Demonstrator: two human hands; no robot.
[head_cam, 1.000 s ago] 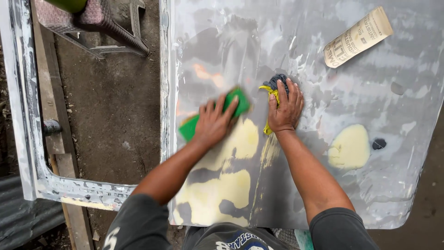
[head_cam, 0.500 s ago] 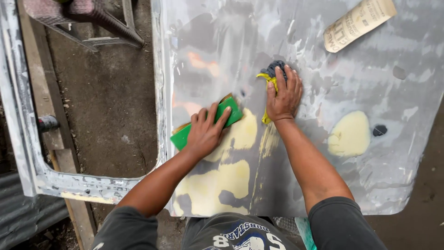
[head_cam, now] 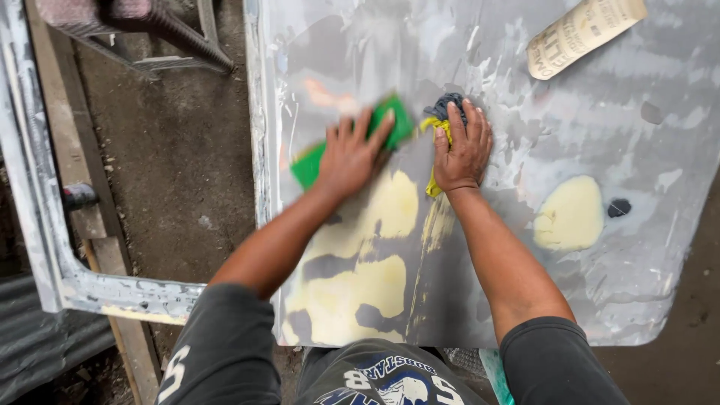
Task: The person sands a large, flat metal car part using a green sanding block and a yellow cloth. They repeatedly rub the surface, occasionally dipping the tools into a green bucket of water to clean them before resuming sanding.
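Observation:
A grey car body panel (head_cam: 600, 127) lies flat in front of me, with pale yellow filler patches (head_cam: 570, 214) on it. My left hand (head_cam: 349, 154) presses a green sanding block (head_cam: 394, 124) flat against the panel, just above the largest filler patch. My right hand (head_cam: 461, 146) rests palm down beside it, on a yellow and dark blue rag (head_cam: 442, 120). The two hands are close together near the panel's middle.
A folded sheet of tan sandpaper (head_cam: 581, 34) lies at the panel's upper right. A small dark spot (head_cam: 619, 208) marks the panel at the right. Left of the panel are a dirt floor (head_cam: 165, 165), a grey window frame piece (head_cam: 45, 225) and wooden planks (head_cam: 75, 150).
My left hand has slid the green block up and to the right, closer to my right hand. The right hand stays on the rag.

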